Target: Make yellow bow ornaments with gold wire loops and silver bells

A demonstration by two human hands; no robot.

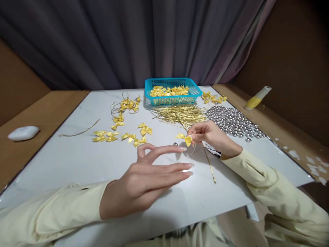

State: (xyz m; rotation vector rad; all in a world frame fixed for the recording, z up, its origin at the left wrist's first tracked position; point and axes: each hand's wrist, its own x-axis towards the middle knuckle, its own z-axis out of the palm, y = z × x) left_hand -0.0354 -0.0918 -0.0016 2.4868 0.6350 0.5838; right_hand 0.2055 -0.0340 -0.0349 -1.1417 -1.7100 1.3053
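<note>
My right hand (209, 135) pinches a small yellow ribbon bow (185, 138) just above the white board (77, 161). A gold wire (210, 166) trails from that hand down toward the board's front edge. My left hand (151, 178) hovers in front with fingers stretched out and apart, its index fingertip close to the bow. A tiny silver bead (175, 144) lies by that fingertip. Nothing is in the left hand.
Loose yellow bows (123, 135) lie left of centre; wired ones (127, 104) sit behind them. A blue basket (171, 91) of bows stands at the back, with a gold wire pile (181, 115) and silver bells (232, 121) nearby. A white case (23, 133) lies left, a tube (257, 98) right.
</note>
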